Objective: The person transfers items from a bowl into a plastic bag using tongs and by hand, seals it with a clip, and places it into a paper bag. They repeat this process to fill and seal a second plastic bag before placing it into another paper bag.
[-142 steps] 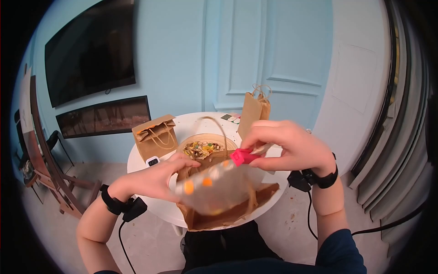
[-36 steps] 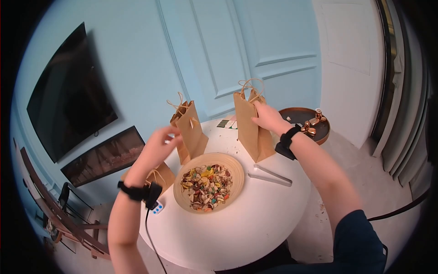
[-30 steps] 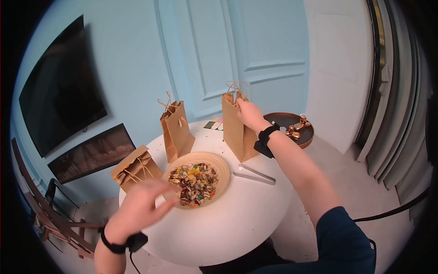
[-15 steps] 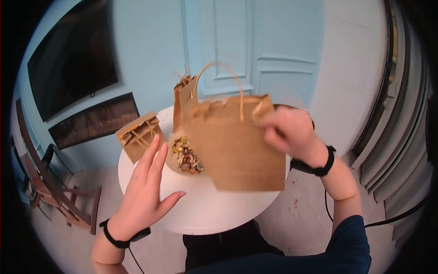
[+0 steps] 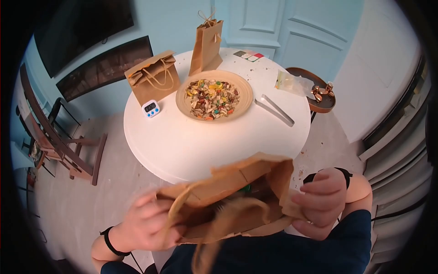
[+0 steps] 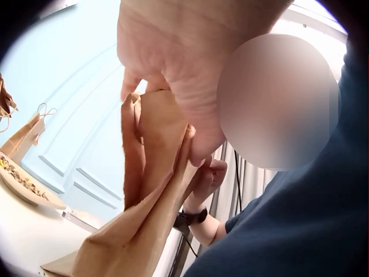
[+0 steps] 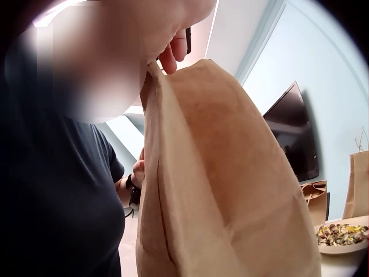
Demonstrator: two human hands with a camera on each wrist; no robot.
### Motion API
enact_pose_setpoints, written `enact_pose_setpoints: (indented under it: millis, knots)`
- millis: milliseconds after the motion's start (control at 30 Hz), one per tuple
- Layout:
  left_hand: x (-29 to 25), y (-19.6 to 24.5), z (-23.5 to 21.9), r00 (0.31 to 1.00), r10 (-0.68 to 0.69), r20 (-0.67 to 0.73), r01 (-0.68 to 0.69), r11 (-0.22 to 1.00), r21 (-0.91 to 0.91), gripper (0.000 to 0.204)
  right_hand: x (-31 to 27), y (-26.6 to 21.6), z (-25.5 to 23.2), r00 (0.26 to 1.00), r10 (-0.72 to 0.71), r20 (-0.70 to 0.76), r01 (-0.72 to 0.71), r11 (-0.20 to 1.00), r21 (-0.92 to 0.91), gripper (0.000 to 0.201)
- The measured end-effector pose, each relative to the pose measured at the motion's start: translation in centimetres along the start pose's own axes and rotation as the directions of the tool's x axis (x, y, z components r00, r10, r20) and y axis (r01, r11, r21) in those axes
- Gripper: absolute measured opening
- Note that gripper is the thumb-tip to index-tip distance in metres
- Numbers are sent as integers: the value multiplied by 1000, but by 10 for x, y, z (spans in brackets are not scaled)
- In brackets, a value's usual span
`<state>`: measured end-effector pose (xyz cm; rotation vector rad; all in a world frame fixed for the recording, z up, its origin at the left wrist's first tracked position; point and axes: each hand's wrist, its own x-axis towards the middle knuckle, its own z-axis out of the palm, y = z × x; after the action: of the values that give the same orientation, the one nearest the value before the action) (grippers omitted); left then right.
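A brown paper bag [image 5: 248, 176] is held close to the body with its mouth facing up. At its left side my left hand [image 5: 153, 221] grips the rim, fingers curled over the paper. My right hand [image 5: 321, 203] pinches the opposite side. One twisted paper handle [image 5: 228, 219] loops across the opening. Inside, a small green patch [image 5: 247, 187] shows in the shadow; the rest of the contents is hidden. The left wrist view shows the folded side of the bag [image 6: 155, 190] under the left hand, and the right wrist view shows its broad panel [image 7: 236, 161].
On the white round table [image 5: 205, 146] sits a wooden plate [image 5: 246, 89] of mixed dried pieces. Metal tongs [image 5: 276, 110], a clear plastic packet [image 5: 292, 83], a white timer [image 5: 150, 108], a folded-over paper bag [image 5: 157, 82] and an upright paper bag [image 5: 207, 48] surround it.
The right hand has taken the bag from the table's back right and brought it to the body. The left hand has come onto its rim, and the mouth is now spread.
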<state>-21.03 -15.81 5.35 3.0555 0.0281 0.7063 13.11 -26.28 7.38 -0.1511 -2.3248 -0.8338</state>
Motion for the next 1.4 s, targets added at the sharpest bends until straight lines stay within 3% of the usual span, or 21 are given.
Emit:
enact_pose_setpoints:
  millis: [100,167,200,367,433,467,633,700,733,767,933,967,1000,1033,1100,1133,1167,1233,1300,1367,1400]
  knots:
    - [7,9,1,987,162,4,-161,982,98,8,2,3,3,996,-80,-47,80,997,2,9]
    - [14,8,5,969,236,-72,-220,958,184,10,9,8,-3,911,405,78,-381,755,534,10]
    - [16,8,3,970,239,-50,-220,945,241,11,11,12,6,844,536,-4,-399,635,662,13]
    - [34,5,-7,977,211,-33,-194,941,277,13,43,36,-13,833,485,265,-552,708,440,16]
    - [41,2,-9,975,222,-29,-205,936,286,13,53,43,-21,579,360,731,-809,363,463,14]
    - [44,1,-10,974,227,-25,-210,933,292,13,50,46,-18,529,258,808,-830,357,429,14]
    - [63,-4,-13,973,222,-68,-190,929,316,13,64,33,22,388,116,914,-602,783,156,27]
    - [72,-7,-14,970,216,-107,-171,929,327,13,57,23,52,166,126,978,-430,902,-43,38]
    - [77,-9,-14,971,199,-131,-150,937,315,13,35,7,57,358,191,914,-110,981,-162,29]
    - [80,-11,-15,970,185,-155,-131,944,304,14,28,9,65,368,198,909,-109,980,-169,29]
    - [82,-20,-8,955,231,-184,-177,946,271,16,10,23,86,627,440,643,-671,724,159,25]
    - [81,-20,-6,956,240,-168,-191,946,263,17,15,27,82,633,507,585,-734,633,246,25]
    - [83,-21,-6,956,251,-154,-207,945,255,17,23,36,67,498,474,726,-860,376,344,26]
    - [85,-22,-5,951,265,-159,-220,942,255,17,22,39,67,490,485,725,-864,379,330,26]
    - [89,-22,-8,964,236,-122,-199,946,258,14,31,47,65,668,473,574,-732,554,396,24]
    - [92,-26,-11,960,251,-124,-213,942,258,14,36,49,62,698,566,438,-709,466,528,25]
    - [97,-31,-15,966,227,-125,-191,949,250,13,35,56,52,479,474,739,-877,291,382,23]
    - [109,-42,-24,968,213,-132,-177,954,241,12,58,93,18,559,326,762,-677,711,192,21]
    - [125,-55,-34,985,123,-124,-95,973,210,15,76,124,-20,409,486,773,-738,674,-33,22]
    - [148,-74,-38,978,125,-169,-88,974,210,17,45,155,-49,644,727,238,-744,668,-27,21]
    - [163,-85,-39,970,117,-211,-76,978,193,18,52,160,-73,477,866,151,-876,482,3,24]
